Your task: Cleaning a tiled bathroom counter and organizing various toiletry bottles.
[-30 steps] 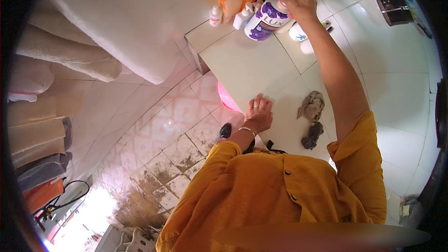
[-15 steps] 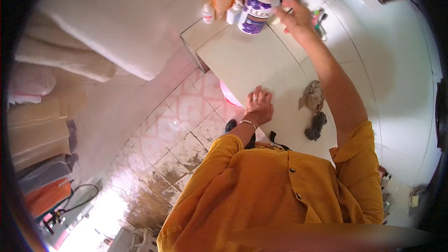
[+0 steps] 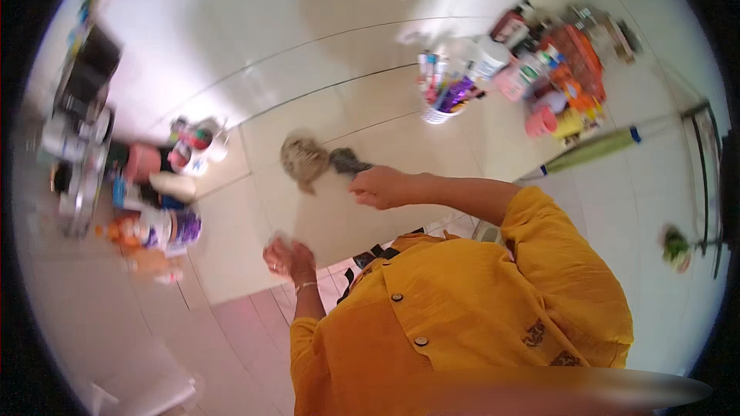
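My right hand point(image 3: 383, 187) is over the pale tiled counter point(image 3: 266, 189), right beside a dark grey, rough-textured lump point(image 3: 348, 160) that looks like a scrubbing pad. Its fingers are bent and smeared by motion, and whether they touch the lump is hard to make out. Against the dark lump's left side lies a crumpled beige patterned cloth point(image 3: 305, 159). My left hand point(image 3: 289, 258), with a ring and a bracelet, rests at the counter's near edge, fingers apart and nothing seen in them.
Bottles, including a white and purple pump bottle point(image 3: 185, 227), crowd the counter's left end. Toward the right stand a patterned cup of brushes and tubes point(image 3: 441, 114), a white tub point(image 3: 491, 58) and a red basket point(image 3: 582, 65) among more bottles. A green rolled item point(image 3: 592, 150) lies beyond.
My view has swung to the right along the counter. My right hand has left the pump bottle and come to the dark grey lump. My left hand stays by the counter edge.
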### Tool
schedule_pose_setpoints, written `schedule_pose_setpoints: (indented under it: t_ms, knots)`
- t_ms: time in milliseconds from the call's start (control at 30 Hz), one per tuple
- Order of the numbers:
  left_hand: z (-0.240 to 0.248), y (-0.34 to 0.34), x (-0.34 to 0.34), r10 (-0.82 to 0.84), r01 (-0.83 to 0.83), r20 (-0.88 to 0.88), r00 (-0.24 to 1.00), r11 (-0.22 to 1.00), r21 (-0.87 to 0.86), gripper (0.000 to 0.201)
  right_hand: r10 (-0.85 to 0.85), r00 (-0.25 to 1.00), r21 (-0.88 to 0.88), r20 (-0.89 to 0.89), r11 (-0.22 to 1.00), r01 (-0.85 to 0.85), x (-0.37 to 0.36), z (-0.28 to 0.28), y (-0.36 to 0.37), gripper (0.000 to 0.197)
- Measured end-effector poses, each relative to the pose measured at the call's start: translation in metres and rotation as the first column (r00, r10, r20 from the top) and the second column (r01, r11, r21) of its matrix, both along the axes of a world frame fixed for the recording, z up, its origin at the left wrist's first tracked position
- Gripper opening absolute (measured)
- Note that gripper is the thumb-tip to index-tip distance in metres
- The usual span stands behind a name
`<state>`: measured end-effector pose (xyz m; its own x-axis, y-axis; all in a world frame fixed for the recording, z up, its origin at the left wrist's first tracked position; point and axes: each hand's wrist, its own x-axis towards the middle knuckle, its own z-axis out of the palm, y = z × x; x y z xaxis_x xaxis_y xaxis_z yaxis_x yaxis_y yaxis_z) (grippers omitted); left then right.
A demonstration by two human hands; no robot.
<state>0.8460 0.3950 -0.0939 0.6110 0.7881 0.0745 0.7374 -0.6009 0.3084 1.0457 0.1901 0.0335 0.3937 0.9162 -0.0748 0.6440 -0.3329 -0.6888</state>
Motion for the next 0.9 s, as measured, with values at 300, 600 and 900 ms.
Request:
schedule_pose_setpoints:
  t_ms: [300, 600, 900]
  knots:
    - [0.008, -0.003, 0.005, 0.022, -0.011, -0.121, 0.992, 0.996, 0.089, 0.046, -0.758, 0.339, 0.113, -0.558, 0.335, 0.935, 0.076, 0.015, -0.31, 0.025]
    - [0.006, -0.032, 0.025, 0.027, -0.02, -0.189, 0.982, 0.999, 0.041, 0.052, -0.96, -0.047, 0.048, -0.276, -0.062, 0.997, 0.098, 0.024, -0.466, 0.018]
    - [-0.012, -0.094, 0.038, -0.085, 0.082, -0.111, 0.99, 0.996, -0.028, 0.057, -0.753, -0.62, 0.511, 0.219, -0.453, 0.731, 0.155, 0.029, -0.568, 0.038]
